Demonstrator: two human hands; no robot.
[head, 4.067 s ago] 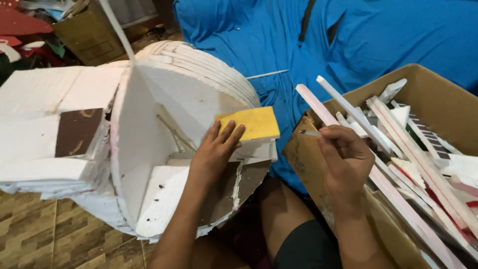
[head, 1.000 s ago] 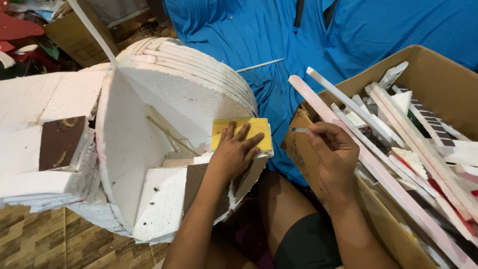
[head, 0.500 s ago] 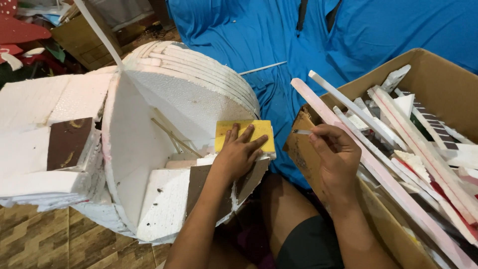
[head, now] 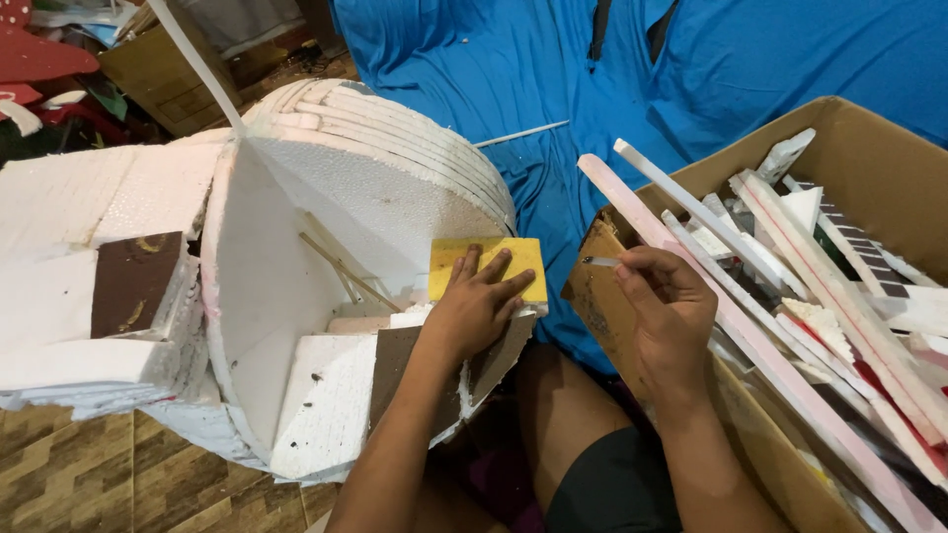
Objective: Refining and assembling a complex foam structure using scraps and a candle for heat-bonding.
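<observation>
On one yellow foam piece (head: pixel 489 265), left hand (head: pixel 477 308) pressed flat, right hand (head: pixel 664 306) pinching one thin white stick (head: pixel 598 262)

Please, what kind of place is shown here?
Probably a home craft workspace on the floor: a round white foam model, a cardboard box of foam strips, and blue cloth over brown tiles.

Brown wood-patterned tiled floor (head: pixel 89 474) at lower left carries the round white foam structure (head: pixel 296 296) and open cardboard box (head: pixel 869 168).
</observation>
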